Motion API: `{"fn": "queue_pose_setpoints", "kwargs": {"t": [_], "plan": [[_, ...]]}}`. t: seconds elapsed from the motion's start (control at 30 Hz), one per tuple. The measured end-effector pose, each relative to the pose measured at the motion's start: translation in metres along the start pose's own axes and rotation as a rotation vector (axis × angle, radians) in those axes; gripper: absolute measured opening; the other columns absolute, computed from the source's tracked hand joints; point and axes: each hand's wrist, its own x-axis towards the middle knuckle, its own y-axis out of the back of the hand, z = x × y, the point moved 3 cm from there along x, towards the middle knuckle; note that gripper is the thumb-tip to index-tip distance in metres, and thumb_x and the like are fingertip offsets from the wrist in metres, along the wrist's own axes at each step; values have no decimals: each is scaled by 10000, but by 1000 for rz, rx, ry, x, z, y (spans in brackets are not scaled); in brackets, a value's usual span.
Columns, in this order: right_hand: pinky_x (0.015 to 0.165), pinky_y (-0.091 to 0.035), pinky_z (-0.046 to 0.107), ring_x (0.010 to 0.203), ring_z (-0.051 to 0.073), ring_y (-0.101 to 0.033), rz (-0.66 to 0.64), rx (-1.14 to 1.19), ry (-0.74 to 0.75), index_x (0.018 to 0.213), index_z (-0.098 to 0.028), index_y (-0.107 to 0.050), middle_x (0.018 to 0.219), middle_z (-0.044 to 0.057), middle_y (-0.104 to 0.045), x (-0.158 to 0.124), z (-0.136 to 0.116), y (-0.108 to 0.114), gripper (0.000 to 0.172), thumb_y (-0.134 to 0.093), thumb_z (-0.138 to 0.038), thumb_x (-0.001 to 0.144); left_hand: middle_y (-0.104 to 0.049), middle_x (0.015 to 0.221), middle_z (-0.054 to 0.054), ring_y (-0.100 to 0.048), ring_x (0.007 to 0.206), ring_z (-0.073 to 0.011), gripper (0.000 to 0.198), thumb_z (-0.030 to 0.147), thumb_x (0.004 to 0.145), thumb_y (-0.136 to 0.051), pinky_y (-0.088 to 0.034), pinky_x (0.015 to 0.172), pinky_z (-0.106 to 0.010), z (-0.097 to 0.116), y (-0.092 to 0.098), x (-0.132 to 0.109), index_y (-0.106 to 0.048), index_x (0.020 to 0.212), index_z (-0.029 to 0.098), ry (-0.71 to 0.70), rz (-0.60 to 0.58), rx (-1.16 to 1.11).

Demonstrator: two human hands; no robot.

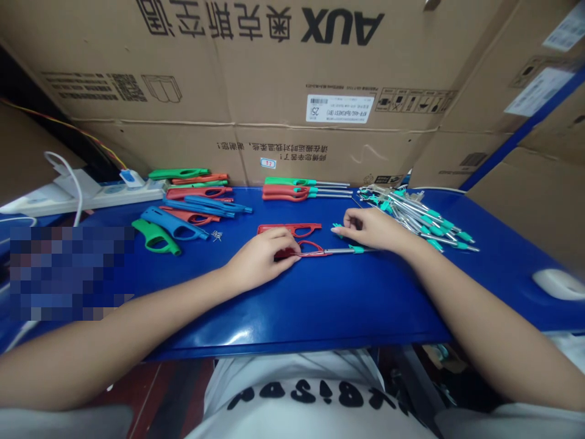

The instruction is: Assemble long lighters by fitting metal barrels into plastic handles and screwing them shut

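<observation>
My left hand is closed on the near end of a red lighter casing, which lies on the blue table. A metal lighter tube with a teal piece on it extends from that casing to the right. Just behind, another red casing half lies partly hidden by my left fingers. My right hand hovers over the tube's far end, fingers curled in a pinch. At its fingertips shows a small teal piece, its exact kind unclear.
Loose green, red and blue casings lie at the left, beside several small screws. Assembled lighters rest at the back. Metal tubes with teal parts are heaped right. A power strip, mouse and cardboard wall surround them.
</observation>
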Motion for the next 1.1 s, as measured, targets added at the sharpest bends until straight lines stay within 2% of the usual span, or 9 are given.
{"fn": "queue_pose_setpoints", "kwargs": {"t": [0.1,0.27,0.4,0.5,0.63,0.77,0.93,1.1], "plan": [[575,-353,285,639,170,-560,2,-70,39,736,-228,-575,727,17,-666,-2,-2,4,392,-650,-599,841,-701,905,-46,-658,834,-174,80,229,929,-646,-536,750,-289,1,1,0,-700,914,172,42,38,-22],[679,-416,296,783,193,-608,-6,-120,183,857,-211,-662,921,67,-699,-1,0,2,158,-611,-356,893,-712,989,-55,-674,957,-192,104,252,925,-660,-544,860,-314,6,6,-1,-735,908,182,-33,39,14],[720,-433,305,817,197,-614,17,-113,229,871,-204,-680,950,69,-702,-2,-1,6,149,-589,-315,912,-720,1071,-67,-675,1010,-205,148,256,942,-633,-543,908,-339,6,9,-2,-767,960,195,-109,-21,91],[730,-444,301,805,186,-615,40,-11,316,882,-197,-683,922,64,-695,-6,-13,8,167,-596,-331,929,-731,1085,-66,-676,1032,-214,148,255,945,-642,-534,934,-353,3,8,-2,-779,966,203,-136,-34,113],[783,-463,291,859,174,-634,4,94,429,919,-187,-684,967,64,-682,-12,-38,-1,166,-567,-295,968,-744,1096,-49,-692,1042,-205,119,238,934,-671,-536,933,-327,0,9,-3,-784,962,210,-73,44,85],[794,-460,291,900,178,-636,-1,7,412,977,-198,-680,1026,60,-673,-16,-52,-15,136,-556,-252,977,-747,1067,-39,-703,1016,-185,108,223,926,-682,-543,914,-290,1,10,-2,-761,996,203,-17,56,23],[761,-456,280,888,172,-641,-3,-54,424,1009,-208,-673,1057,53,-669,-18,-59,-22,163,-519,-263,1005,-738,1104,-81,-697,1013,-210,304,253,853,-771,-558,885,-305,-3,9,-1,-715,1140,168,54,55,6],[716,-437,273,865,175,-639,-16,-129,447,1017,-192,-661,1063,61,-666,-18,-58,-21,178,-490,-242,1013,-749,1039,-85,-691,990,-219,227,268,852,-774,-545,857,-304,-6,7,0,-743,1039,143,79,29,4]]}}
